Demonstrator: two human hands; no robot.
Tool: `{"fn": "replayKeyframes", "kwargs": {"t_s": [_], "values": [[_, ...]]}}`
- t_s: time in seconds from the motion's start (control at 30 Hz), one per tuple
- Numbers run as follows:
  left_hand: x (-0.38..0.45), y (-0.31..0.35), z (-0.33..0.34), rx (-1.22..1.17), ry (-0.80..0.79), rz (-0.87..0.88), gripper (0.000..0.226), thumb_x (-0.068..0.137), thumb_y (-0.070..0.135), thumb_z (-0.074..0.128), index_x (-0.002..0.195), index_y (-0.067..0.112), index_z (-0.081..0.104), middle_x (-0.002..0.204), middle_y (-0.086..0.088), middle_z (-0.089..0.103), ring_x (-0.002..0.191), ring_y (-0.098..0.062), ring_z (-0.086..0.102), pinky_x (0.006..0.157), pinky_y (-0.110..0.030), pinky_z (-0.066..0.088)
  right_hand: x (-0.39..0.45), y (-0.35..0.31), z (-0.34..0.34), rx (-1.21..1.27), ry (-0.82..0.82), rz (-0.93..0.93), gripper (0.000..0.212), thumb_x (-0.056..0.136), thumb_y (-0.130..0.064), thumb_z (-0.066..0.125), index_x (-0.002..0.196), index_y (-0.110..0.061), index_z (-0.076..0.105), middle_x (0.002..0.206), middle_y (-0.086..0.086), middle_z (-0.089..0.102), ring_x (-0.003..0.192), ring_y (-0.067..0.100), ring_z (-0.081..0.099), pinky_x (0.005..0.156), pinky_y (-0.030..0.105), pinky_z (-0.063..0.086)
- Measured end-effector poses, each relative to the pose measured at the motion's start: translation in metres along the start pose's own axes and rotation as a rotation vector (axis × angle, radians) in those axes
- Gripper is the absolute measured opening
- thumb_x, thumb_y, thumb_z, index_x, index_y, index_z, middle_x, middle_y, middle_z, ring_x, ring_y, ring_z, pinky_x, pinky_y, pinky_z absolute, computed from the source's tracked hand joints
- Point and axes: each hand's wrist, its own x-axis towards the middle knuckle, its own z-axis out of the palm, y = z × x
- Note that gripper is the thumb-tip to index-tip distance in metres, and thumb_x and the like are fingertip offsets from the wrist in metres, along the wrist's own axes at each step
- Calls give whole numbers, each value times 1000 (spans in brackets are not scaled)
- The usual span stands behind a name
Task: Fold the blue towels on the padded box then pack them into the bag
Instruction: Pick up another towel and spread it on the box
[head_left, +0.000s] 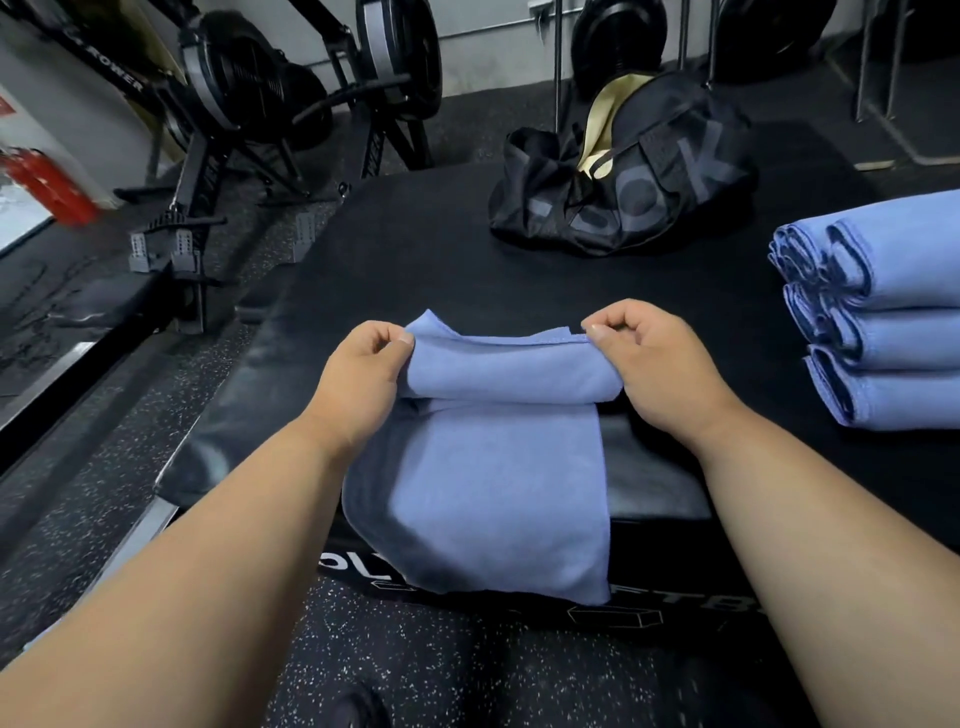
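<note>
Pinching the far edge of a blue towel (498, 467), one corner each: left hand (358, 374) on the left corner, right hand (660, 369) on the right, thumb and curled fingers squeezed tight on the cloth. Lifted just a little in the middle of the frame, with the top part doubled over into a soft roll between the two hands. Held at both corners most likely to keep the edge straight, so the fold comes out even.

Below the hands, spread flat on the padded box (415, 249) and hanging over its near edge, toward the bottom of the frame. Soft, fuzzy cloth, light blue, with a thin stitched hem. Smooth, black and a bit shiny on the box top, with white letters on its front side.

At the right edge of the frame, a neat stack of folded towels (883, 312), rounded folds facing left. Probably parked there to keep the middle free for folding.

In the upper right of the frame, a black bag (623, 197), floppy and thin, unzipped with a pale lining showing. Open and near, likely ready for packing. No towels seen inside it.
</note>
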Motion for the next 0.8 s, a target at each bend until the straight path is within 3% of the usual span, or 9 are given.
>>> {"fn": "replayKeyframes", "kwargs": {"t_s": [0.1,0.17,0.3,0.37,0.43,0.5,0.57,0.67,0.8], "values": [[3,2,-1,53,-9,-32,18,92,45,61,86,30,65,91,9,69,95,-26,70,81,-51,64,4,4,1,-10,-23,23,8,100,-28,66,95,-30,72,75,1,65,67,10,54,69,31,47],[2,1,2,187,-1,-6,17,99,41,59,89,28,64,91,11,68,87,-13,63,80,-39,59,5,9,2,-81,-58,18,6,99,-31,67,96,-32,71,72,-3,61,65,8,52,67,29,46],[-3,-3,1,266,3,-17,18,102,40,59,94,26,65,98,9,69,86,-8,59,77,-28,47,1,7,4,-185,-129,22,6,97,-40,69,103,-38,71,96,-18,69,88,1,63,78,25,49],[-7,-6,-3,247,16,-18,18,100,41,60,93,26,66,95,11,71,85,-8,62,77,-30,50,-1,6,3,-203,-169,24,16,95,-42,72,112,-41,70,104,-19,70,94,0,65,80,24,48],[-15,-7,-10,263,81,-12,17,99,40,62,91,26,67,88,9,72,78,-8,63,72,-29,50,-4,5,2,-209,-192,24,30,93,-42,75,121,-42,66,92,-18,68,83,0,63,77,24,46],[-21,-14,-16,315,155,-36,16,96,35,65,86,24,69,78,8,73,72,-11,64,68,-31,51,-6,3,1,-359,-195,26,50,88,-49,78,133,-41,59,88,-14,60,83,4,59,76,28,45],[-26,-23,-22,404,140,-109,17,93,34,67,80,22,71,72,7,74,71,-15,66,66,-31,52,-9,0,3,-589,-183,20,64,82,-61,77,139,-38,56,95,-16,51,96,12,55,83,31,43],[-32,-30,-24,480,91,-161,20,93,37,70,80,22,71,74,9,74,75,-16,68,66,-30,49,-13,-2,9,-708,-168,33,64,78,-68,76,130,-34,62,102,-12,53,106,20,53,92,37,45],[-31,-25,-22,404,49,-176,21,95,40,71,86,20,72,82,6,76,76,-15,66,72,-32,54,-16,-11,12,-646,-217,68,31,86,-51,79,88,-22,70,76,-7,63,70,15,56,60,32,40]]}}
